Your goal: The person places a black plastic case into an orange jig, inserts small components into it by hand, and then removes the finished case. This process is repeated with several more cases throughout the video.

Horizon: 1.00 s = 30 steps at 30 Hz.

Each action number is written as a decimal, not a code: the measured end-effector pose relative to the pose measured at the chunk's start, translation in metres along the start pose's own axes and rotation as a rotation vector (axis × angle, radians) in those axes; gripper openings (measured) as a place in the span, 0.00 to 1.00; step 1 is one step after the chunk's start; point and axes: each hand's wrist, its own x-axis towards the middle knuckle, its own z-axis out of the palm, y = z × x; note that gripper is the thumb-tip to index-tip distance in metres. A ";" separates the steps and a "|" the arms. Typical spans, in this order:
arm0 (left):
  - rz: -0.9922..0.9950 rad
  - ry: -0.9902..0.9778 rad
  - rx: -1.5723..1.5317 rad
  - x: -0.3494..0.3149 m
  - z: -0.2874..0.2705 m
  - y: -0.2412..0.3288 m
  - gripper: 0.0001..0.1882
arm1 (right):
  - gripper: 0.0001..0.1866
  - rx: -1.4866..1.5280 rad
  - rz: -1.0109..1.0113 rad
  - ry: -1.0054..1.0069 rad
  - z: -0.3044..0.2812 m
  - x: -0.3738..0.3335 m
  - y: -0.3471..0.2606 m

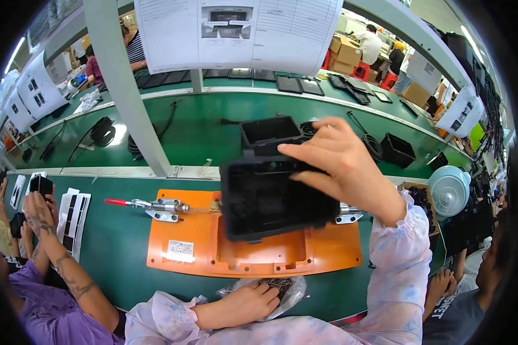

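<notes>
My right hand grips a black rectangular tablet-like device by its upper right edge. The device is tilted and slightly blurred, and hangs above an orange fixture with a recess in its middle. A toggle clamp with a red handle sits on the fixture's left side. Another clamp is partly hidden at the right, behind the device. Down at the front, my left hand is in a clear plastic bag of small dark screws, its fingers curled together among them.
Behind the device stands another black case. A black bin and coiled cables lie on the far green surface. A pale blue fan is at the right. Co-workers sit close on both sides; a tattooed arm reaches in at left.
</notes>
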 end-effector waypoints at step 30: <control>0.019 -0.013 0.015 -0.003 -0.002 0.002 0.08 | 0.28 0.032 0.153 -0.176 0.104 -0.053 -0.056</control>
